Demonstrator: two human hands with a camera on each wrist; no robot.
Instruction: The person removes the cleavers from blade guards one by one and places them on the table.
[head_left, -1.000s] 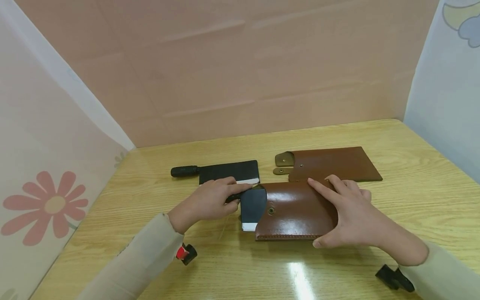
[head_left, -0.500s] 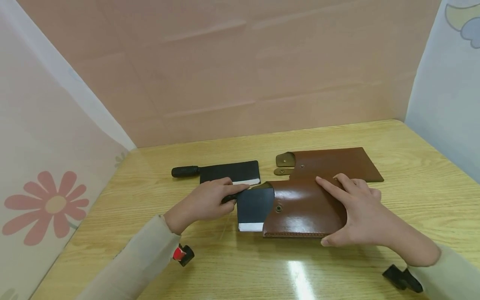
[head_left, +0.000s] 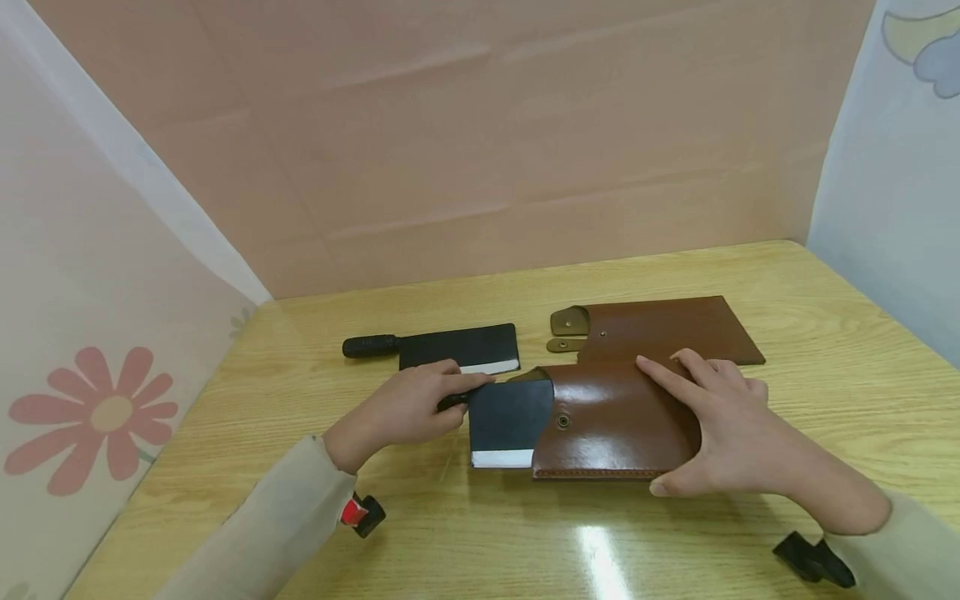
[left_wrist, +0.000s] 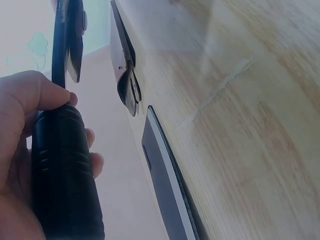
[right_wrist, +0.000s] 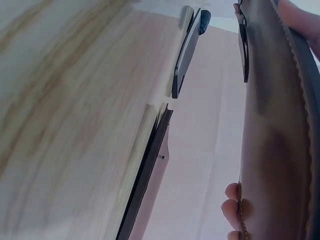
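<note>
Wooden counter [head_left: 450, 550]: my left hand [head_left: 408, 408] grips cleaver [head_left: 502, 417] handle; right hand [head_left: 720, 433] at 3 o'clock, fingers flat, steadies sheath [head_left: 607, 425].

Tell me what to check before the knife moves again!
1. Left hand grips the handle of the knife: ok.
2. Right hand lies on the brown sheath, holding it down: ok.
3. Blade partly inside that sheath: ok.
4. Fingers away from the pale cutting edge: ok.
5. Second knife and second sheath lie apart, farther back on the table: ok.
6. Blade tip inside the sheath: cannot tell.
</note>
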